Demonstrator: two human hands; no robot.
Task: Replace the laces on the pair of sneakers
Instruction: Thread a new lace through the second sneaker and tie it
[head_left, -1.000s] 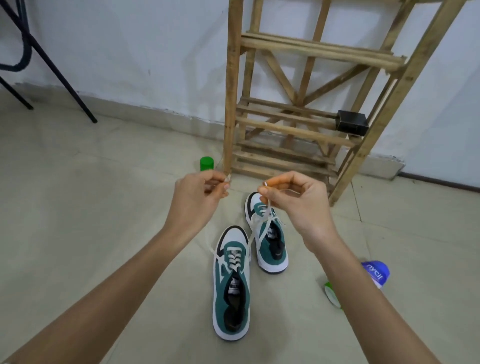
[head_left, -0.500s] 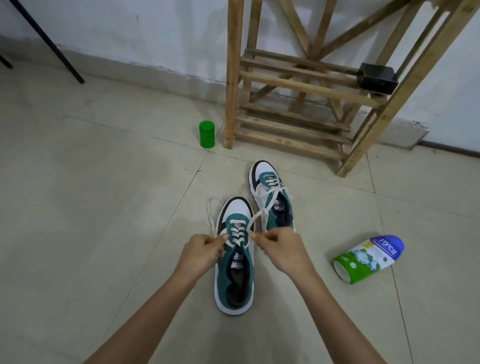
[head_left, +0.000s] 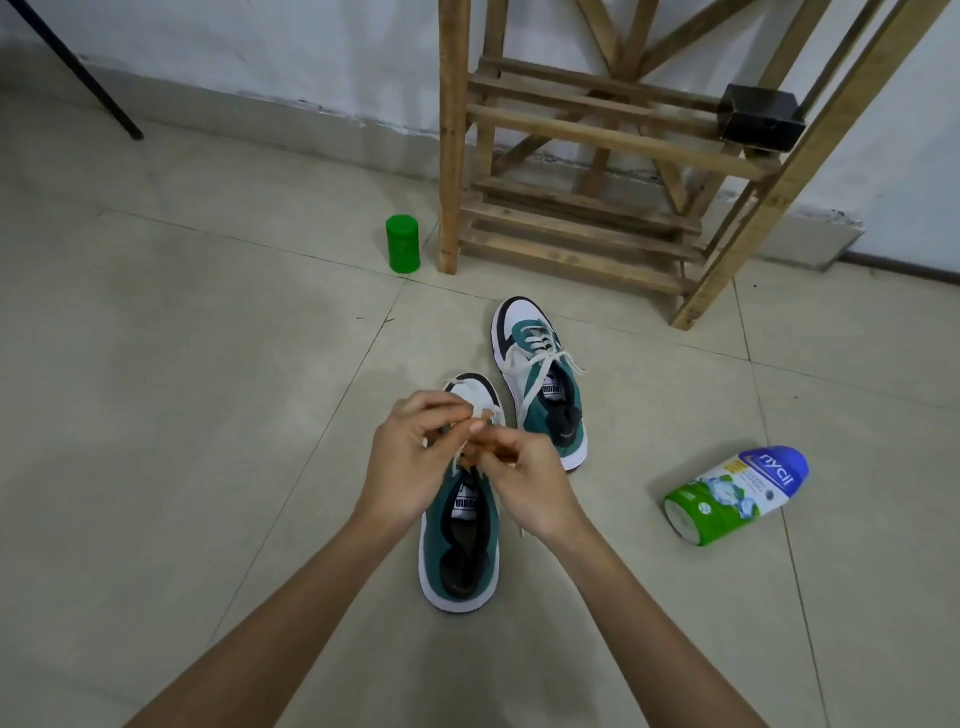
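Two green-and-white sneakers stand on the tiled floor. The near sneaker points away from me, and its white lace runs up into my hands. My left hand and my right hand meet over its tongue area, fingers curled, each pinching a lace end. They hide the upper eyelets. The far sneaker sits just beyond to the right, with its white lace tied loosely across the tongue.
A wooden rack stands against the wall behind the shoes, with a black box on a rung. A green jar stands by its left leg. A green-and-blue bottle lies on the floor at right.
My hands came down from chest height to the near sneaker and drew together over its tongue. The lace ends that were held apart now meet between my fingers.
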